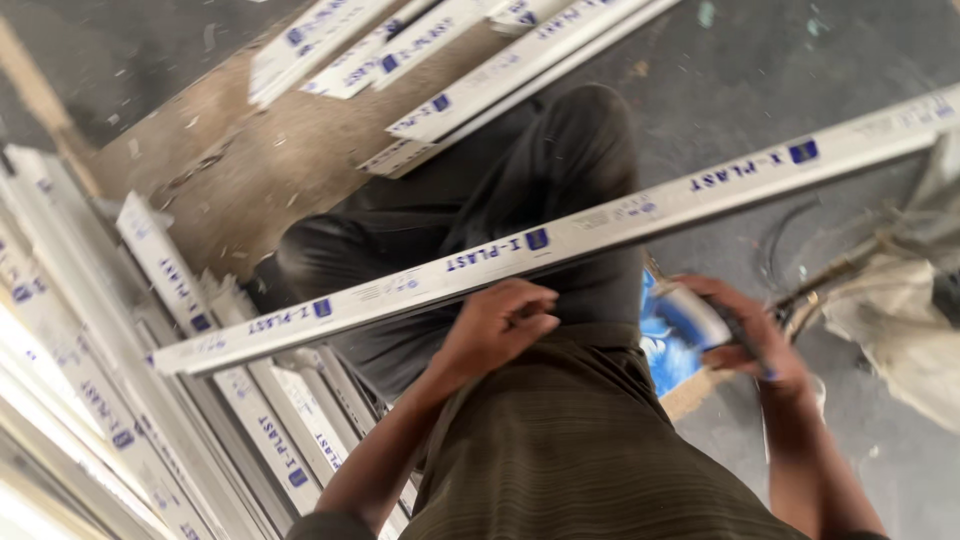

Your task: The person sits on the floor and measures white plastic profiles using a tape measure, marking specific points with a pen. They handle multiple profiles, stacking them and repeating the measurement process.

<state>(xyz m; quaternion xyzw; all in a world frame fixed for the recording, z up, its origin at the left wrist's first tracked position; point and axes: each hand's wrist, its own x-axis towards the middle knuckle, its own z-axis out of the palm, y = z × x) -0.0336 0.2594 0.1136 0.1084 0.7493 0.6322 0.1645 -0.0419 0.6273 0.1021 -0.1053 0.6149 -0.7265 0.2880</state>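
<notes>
The long white profile (560, 240) was seen running from 8 to 2 o'clock, gripped from below by the curled left hand (495, 325), while the right hand (750, 335), at 3 o'clock and farther off, was closed around a small cylindrical tool (695, 315).

A workshop, clearly: long white plastic profiles (560, 235) stacked on the left and piled up top, dusty grey concrete floor (760, 60) littered with scraps, a crumpled sack (900, 310) at right

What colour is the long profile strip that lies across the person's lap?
White, with small blue printed marks along the long strip; the head view shows it.
</notes>
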